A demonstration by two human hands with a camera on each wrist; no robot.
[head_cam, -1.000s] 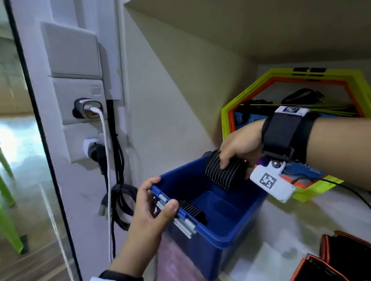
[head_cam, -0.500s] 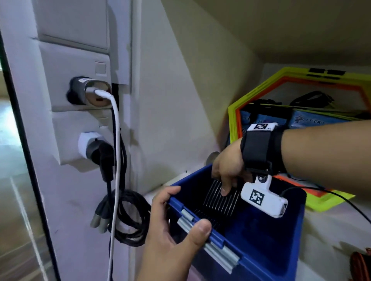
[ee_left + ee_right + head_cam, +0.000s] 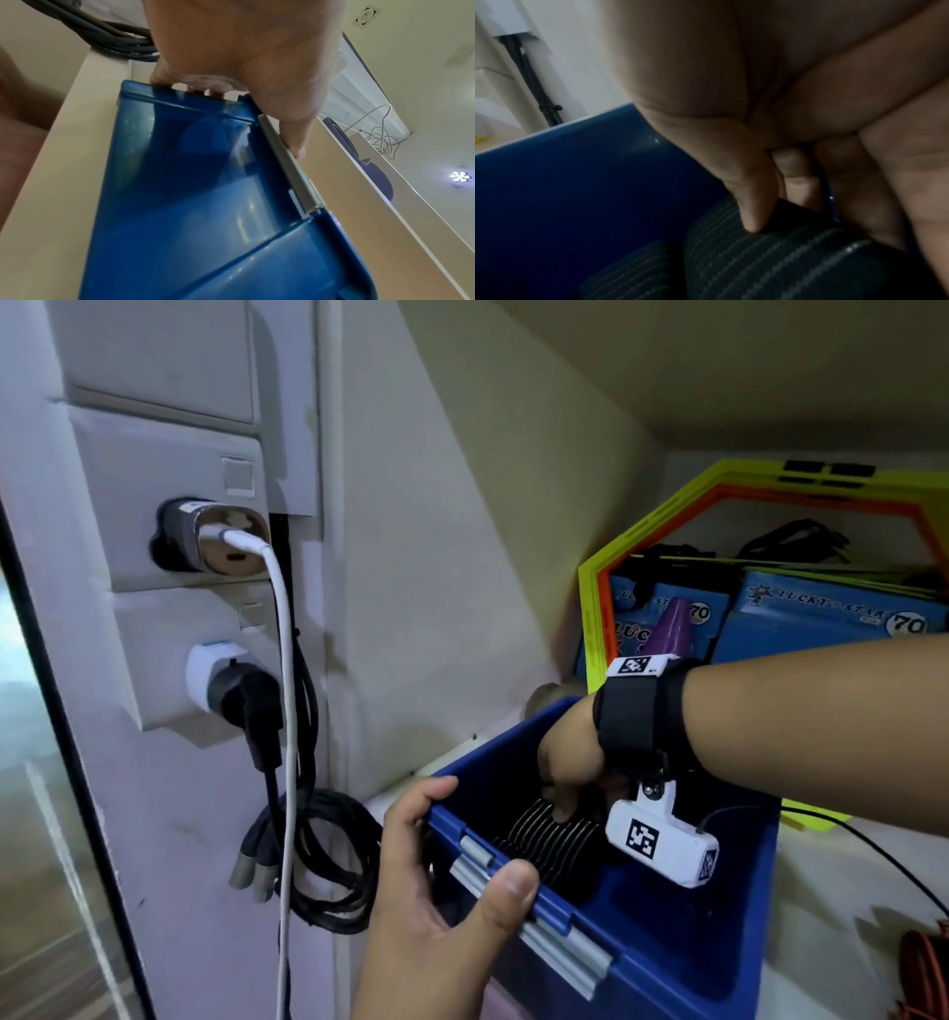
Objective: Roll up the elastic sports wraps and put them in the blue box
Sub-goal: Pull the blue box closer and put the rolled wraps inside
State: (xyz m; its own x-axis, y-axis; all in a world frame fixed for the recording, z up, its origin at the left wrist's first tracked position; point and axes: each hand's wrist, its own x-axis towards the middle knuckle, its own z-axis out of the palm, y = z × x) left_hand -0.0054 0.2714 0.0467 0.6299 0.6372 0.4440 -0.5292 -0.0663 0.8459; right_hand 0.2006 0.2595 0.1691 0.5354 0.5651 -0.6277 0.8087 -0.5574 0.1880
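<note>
The blue box (image 3: 667,963) stands at lower right, and its outer wall (image 3: 192,203) fills the left wrist view. My left hand (image 3: 464,837) grips its near-left rim by the grey latch (image 3: 560,952), thumb on top and fingers over the corner. My right hand (image 3: 562,801) reaches down inside the box and holds a rolled black wrap with thin white stripes (image 3: 552,845). In the right wrist view my fingers (image 3: 752,211) sit on that wrap (image 3: 782,263). A second rolled wrap (image 3: 634,270) lies beside it against the blue inner wall (image 3: 577,172).
Wall sockets with plugs (image 3: 226,546) and a hanging bundle of black cables (image 3: 318,855) are just left of the box. Yellow and orange hexagon frames (image 3: 662,531), blue cartons (image 3: 821,618) and a purple cone (image 3: 672,629) stand behind it. An orange item (image 3: 924,973) lies at far right.
My right hand has carried the rolled wrap from above the box's far rim down into the box. My left hand has kept its grip on the rim. The head view has moved closer.
</note>
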